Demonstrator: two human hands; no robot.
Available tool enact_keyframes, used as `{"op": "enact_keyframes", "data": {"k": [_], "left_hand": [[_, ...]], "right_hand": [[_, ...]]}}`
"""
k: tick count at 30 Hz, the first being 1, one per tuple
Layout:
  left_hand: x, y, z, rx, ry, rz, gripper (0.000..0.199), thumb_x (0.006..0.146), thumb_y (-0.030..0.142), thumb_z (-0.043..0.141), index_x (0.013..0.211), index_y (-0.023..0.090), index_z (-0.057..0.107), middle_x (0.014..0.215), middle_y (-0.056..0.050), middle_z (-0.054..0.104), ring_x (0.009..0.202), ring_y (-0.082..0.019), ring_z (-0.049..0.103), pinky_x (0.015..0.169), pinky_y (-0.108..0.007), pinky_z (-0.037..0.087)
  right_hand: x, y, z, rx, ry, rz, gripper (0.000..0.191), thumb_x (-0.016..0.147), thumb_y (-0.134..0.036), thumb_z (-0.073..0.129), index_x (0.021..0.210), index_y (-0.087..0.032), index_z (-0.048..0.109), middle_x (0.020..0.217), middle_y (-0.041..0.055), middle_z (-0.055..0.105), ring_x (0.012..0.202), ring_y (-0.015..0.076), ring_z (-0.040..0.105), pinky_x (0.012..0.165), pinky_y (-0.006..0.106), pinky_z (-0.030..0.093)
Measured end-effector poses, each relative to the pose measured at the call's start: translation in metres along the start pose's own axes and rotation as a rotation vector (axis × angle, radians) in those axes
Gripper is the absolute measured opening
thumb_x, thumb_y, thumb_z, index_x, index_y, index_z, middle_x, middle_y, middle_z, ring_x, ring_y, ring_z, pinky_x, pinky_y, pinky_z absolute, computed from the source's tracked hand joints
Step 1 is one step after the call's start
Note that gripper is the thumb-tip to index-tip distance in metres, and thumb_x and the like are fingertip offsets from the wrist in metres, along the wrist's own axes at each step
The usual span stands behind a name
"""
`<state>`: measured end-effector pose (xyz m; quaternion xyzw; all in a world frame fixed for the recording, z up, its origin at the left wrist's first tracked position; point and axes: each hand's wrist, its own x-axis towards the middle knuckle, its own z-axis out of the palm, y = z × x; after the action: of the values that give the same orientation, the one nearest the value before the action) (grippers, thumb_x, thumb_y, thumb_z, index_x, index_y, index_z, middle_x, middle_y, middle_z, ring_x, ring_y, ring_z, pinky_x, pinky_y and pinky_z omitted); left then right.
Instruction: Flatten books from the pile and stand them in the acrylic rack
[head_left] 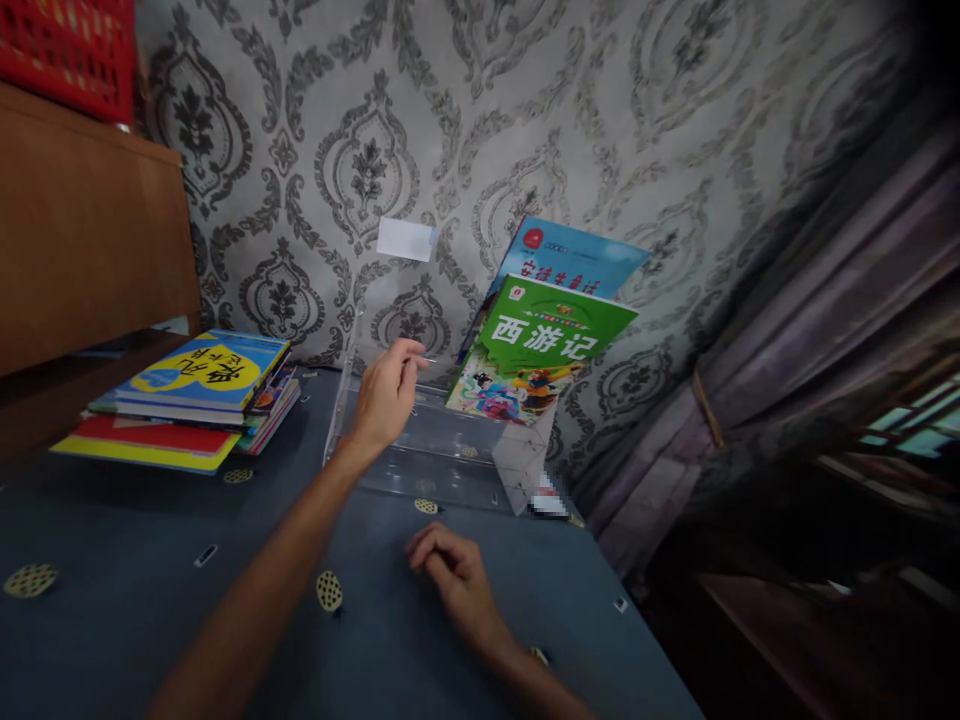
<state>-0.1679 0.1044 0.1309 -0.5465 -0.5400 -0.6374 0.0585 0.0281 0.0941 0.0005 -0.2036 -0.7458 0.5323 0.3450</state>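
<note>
My left hand is over the left side of a clear plastic book rack, fingers bent and thumb a little apart. Nothing shows in it; whether it touches the see-through panel I cannot tell. In front of the rack, my right hand hovers low by the tabletop, fingers loosely curved, with no object visible in it. On the rack's right side a green picture book leans upright. Behind that one stands a blue book, partly covered.
Several books in a stack lie on the left of the dark patterned tablecloth. A wooden cabinet with a red basket rises beyond them. A wallpapered wall is behind the rack; a curtain hangs at right.
</note>
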Motion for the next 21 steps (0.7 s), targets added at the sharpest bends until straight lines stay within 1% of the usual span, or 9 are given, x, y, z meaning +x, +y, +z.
{"op": "enact_keyframes", "data": {"k": [2,4,6,8,9,11,14,18,21], "left_hand": [[0.001,0.006,-0.003,0.002,0.01,0.023,0.02,0.094,0.013,0.044,0.105,0.02,0.059,0.095,-0.005,0.075,0.092,-0.02,0.068,0.082,-0.032,0.05],[0.002,0.011,-0.009,0.004,0.022,0.03,0.02,0.093,0.012,0.045,0.105,0.02,0.059,0.094,-0.004,0.075,0.083,-0.017,0.068,0.077,-0.031,0.05],[0.004,0.016,-0.014,-0.006,0.041,0.031,0.021,0.092,0.012,0.046,0.105,0.019,0.06,0.092,-0.003,0.076,0.073,-0.015,0.066,0.071,-0.029,0.049],[0.006,0.02,-0.02,-0.036,0.064,0.03,0.02,0.092,0.012,0.046,0.105,0.019,0.06,0.09,-0.002,0.076,0.068,-0.014,0.065,0.068,-0.028,0.048],[0.007,0.021,-0.022,-0.059,0.074,0.031,0.02,0.092,0.013,0.046,0.104,0.019,0.06,0.089,-0.002,0.076,0.069,-0.014,0.065,0.068,-0.028,0.049],[0.008,0.026,-0.027,-0.118,0.089,0.032,0.019,0.092,0.014,0.046,0.104,0.019,0.06,0.088,-0.002,0.075,0.077,-0.015,0.068,0.073,-0.029,0.051],[0.005,0.039,-0.036,-0.206,0.09,0.021,0.017,0.094,0.019,0.047,0.104,0.018,0.06,0.089,-0.003,0.075,0.088,-0.017,0.071,0.08,-0.031,0.053],[-0.005,0.068,-0.046,-0.186,0.059,0.033,0.018,0.096,0.026,0.049,0.105,0.019,0.062,0.092,-0.005,0.075,0.09,-0.018,0.071,0.083,-0.032,0.054],[-0.013,0.081,-0.043,-0.165,0.037,0.039,0.019,0.097,0.03,0.049,0.105,0.019,0.063,0.093,-0.005,0.075,0.09,-0.018,0.071,0.085,-0.032,0.053]], "right_hand": [[-0.005,0.001,0.022,0.061,-0.077,0.091,0.019,0.077,-0.018,0.053,0.064,-0.019,0.067,0.074,0.0026,0.067,0.073,0.0144,0.061,0.069,0.024,0.045],[-0.011,0.003,0.039,0.1,-0.135,0.169,0.02,0.079,-0.018,0.051,0.069,-0.019,0.069,0.07,0.0016,0.066,0.068,0.0134,0.06,0.066,0.024,0.044],[-0.017,0.004,0.05,0.09,-0.165,0.172,0.022,0.082,-0.019,0.05,0.072,-0.018,0.07,0.068,0.0012,0.065,0.067,0.0133,0.06,0.066,0.024,0.044],[-0.023,0.004,0.057,0.047,-0.184,0.12,0.024,0.083,-0.017,0.05,0.072,-0.018,0.071,0.069,0.0018,0.066,0.07,0.0138,0.061,0.07,0.025,0.045],[-0.024,0.003,0.058,0.024,-0.193,0.094,0.024,0.082,-0.015,0.05,0.072,-0.018,0.072,0.07,0.002,0.066,0.072,0.0139,0.062,0.071,0.025,0.045],[-0.027,0.002,0.058,0.0,-0.205,0.068,0.025,0.081,-0.013,0.049,0.072,-0.017,0.072,0.07,0.0017,0.065,0.07,0.0133,0.061,0.068,0.024,0.044],[-0.029,0.001,0.053,-0.001,-0.216,0.073,0.023,0.08,-0.014,0.05,0.074,-0.017,0.071,0.068,0.0004,0.064,0.066,0.0123,0.06,0.065,0.023,0.043],[-0.031,0.003,0.049,0.069,-0.257,0.168,0.019,0.083,-0.022,0.052,0.075,-0.016,0.068,0.061,-0.0016,0.059,0.058,0.0115,0.057,0.062,0.023,0.043],[-0.031,0.008,0.049,0.121,-0.264,0.215,0.019,0.084,-0.03,0.055,0.074,-0.017,0.065,0.058,-0.0029,0.055,0.054,0.0106,0.054,0.058,0.022,0.042]]}}
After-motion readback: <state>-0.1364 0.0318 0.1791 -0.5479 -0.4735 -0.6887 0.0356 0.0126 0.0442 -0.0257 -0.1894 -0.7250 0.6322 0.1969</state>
